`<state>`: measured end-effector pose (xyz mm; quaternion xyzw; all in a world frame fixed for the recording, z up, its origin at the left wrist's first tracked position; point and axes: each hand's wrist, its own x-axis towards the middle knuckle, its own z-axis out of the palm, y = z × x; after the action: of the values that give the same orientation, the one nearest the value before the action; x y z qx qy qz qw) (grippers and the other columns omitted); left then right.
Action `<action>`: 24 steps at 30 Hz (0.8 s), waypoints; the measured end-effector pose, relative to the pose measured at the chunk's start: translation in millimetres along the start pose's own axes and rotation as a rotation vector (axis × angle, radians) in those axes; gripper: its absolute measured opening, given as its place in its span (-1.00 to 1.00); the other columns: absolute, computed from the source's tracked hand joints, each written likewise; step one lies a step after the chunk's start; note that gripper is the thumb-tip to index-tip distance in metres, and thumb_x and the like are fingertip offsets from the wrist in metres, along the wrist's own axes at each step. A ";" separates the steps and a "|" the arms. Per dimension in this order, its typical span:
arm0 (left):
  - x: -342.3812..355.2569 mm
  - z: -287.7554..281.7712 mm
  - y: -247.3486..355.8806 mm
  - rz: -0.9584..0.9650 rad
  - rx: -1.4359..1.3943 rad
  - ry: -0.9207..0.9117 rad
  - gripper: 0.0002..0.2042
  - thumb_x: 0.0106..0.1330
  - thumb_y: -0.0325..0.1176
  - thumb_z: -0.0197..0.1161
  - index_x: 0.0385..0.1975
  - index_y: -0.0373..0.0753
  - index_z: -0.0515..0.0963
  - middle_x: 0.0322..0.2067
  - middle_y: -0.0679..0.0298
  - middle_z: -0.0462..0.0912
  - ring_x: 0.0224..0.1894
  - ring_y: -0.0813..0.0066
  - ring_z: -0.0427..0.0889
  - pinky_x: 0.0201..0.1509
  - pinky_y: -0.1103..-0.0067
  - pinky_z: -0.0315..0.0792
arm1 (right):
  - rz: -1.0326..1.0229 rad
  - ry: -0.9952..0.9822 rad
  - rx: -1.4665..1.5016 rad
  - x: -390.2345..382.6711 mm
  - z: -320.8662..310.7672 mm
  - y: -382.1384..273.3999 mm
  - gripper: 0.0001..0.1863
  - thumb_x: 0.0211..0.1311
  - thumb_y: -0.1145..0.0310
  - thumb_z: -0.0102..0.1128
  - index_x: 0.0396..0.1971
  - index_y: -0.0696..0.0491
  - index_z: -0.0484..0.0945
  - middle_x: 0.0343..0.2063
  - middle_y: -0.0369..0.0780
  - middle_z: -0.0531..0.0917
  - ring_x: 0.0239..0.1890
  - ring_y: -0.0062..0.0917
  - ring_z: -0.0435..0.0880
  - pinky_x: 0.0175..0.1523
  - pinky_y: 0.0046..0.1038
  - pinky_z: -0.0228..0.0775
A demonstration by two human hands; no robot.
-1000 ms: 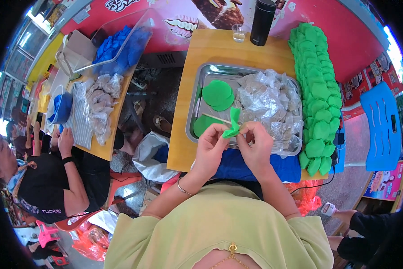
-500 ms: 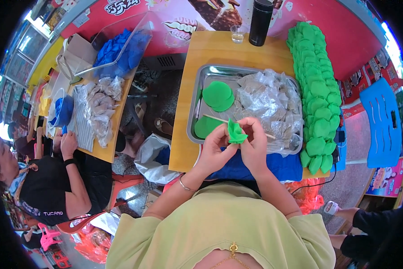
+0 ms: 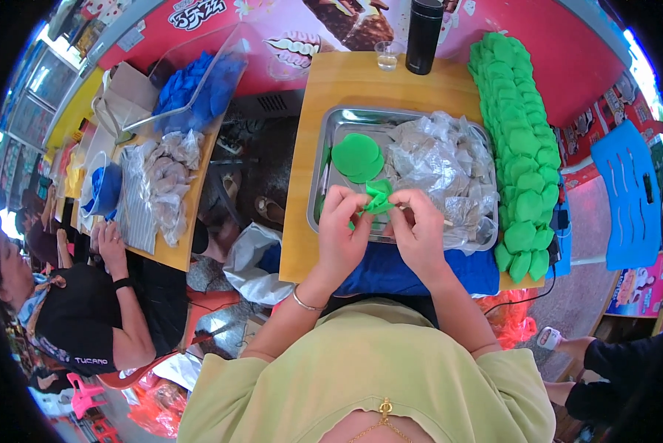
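Note:
Just above the front of a metal tray (image 3: 324, 140), my left hand (image 3: 344, 225) and my right hand (image 3: 421, 232) pinch a folded green sheet (image 3: 378, 196) between them. It is thin, crumpled and gathered; whether anything lies inside is hidden. Behind my left hand, a stack of flat green discs (image 3: 357, 155) rests in the tray. The tray's right part holds brownish lumps in clear plastic (image 3: 436, 159). The tip of a pale stick (image 3: 448, 222) pokes out beside my right hand.
Many overlapping green pieces (image 3: 519, 148) line the table's right edge. A black flask (image 3: 424, 37) and a clear cup (image 3: 387, 56) stand at the back. A blue chair (image 3: 628, 192) is at right. Left, a co-worker (image 3: 80, 317) sits at another table with blue pieces (image 3: 195, 88).
Both hands have moved slightly forward and turned, and the green sheet has shifted up and left with them, its folds changed. The stick across the tray is now mostly hidden.

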<state>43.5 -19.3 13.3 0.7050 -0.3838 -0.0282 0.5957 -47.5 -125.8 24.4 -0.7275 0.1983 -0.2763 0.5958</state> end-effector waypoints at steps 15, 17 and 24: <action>-1.4 2.6 -4.9 -0.283 -0.751 -0.198 -0.90 0.16 -0.53 0.24 -0.39 -0.25 0.45 -0.31 0.40 0.40 -0.30 0.75 0.35 -0.23 0.76 0.25 | 0.068 -0.013 0.286 1.4 -1.6 2.2 -0.88 0.18 0.66 0.03 -0.30 0.17 0.47 -0.36 -0.29 0.56 -0.30 -0.70 0.54 -0.16 -0.59 0.40; -1.7 5.9 -6.0 -0.287 -0.726 -0.176 -0.91 0.18 -0.53 0.23 -0.39 -0.25 0.45 -0.31 0.41 0.41 -0.30 0.74 0.36 -0.23 0.75 0.26 | 0.056 -0.004 0.291 2.5 -2.7 7.4 -0.87 0.19 0.66 0.02 -0.29 0.16 0.46 -0.35 -0.31 0.55 -0.30 -0.71 0.54 -0.16 -0.59 0.39; -0.3 -1.4 -12.1 -0.394 -0.785 -0.179 -0.93 0.26 -0.52 0.18 -0.37 -0.26 0.42 -0.31 0.42 0.43 -0.26 0.73 0.40 -0.18 0.74 0.29 | 0.185 -0.258 0.543 3.8 -18.2 9.9 -0.79 0.18 0.62 0.07 -0.19 0.09 0.38 -0.33 -0.34 0.52 -0.23 -0.73 0.49 -0.09 -0.64 0.32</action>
<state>50.1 -18.1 3.2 0.4801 -0.2527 -0.3455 0.7657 -55.8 -144.0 17.9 -0.5498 0.1055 -0.1689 0.8112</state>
